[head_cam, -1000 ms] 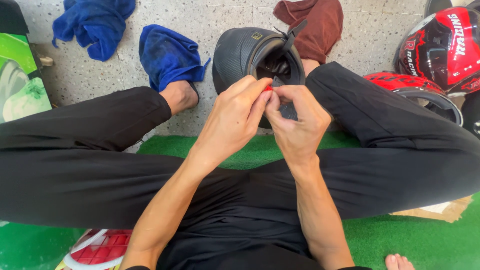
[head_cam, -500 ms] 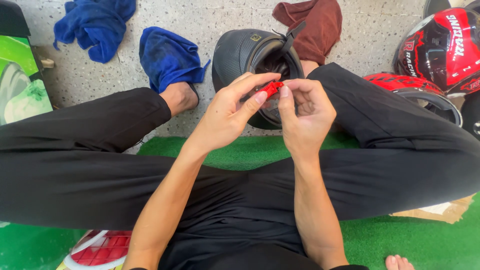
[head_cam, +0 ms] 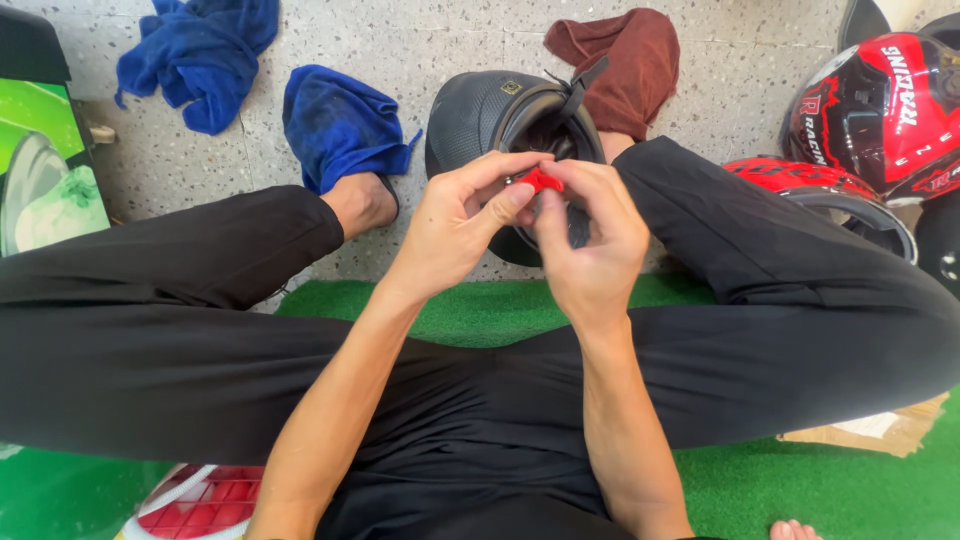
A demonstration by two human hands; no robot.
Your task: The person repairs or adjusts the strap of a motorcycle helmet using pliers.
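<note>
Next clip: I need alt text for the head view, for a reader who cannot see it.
Seen from above, a seated person's left hand and right hand pinch a small red piece between their fingertips, over a black helmet lying on the speckled floor. Blue cloths, a maroon cloth and a red helmet lie around; black-trousered legs rest on green turf.

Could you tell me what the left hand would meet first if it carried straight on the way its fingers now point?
Probably the right hand: the left hand points across at it, both pinching the small red piece. Depth is unclear.
</note>
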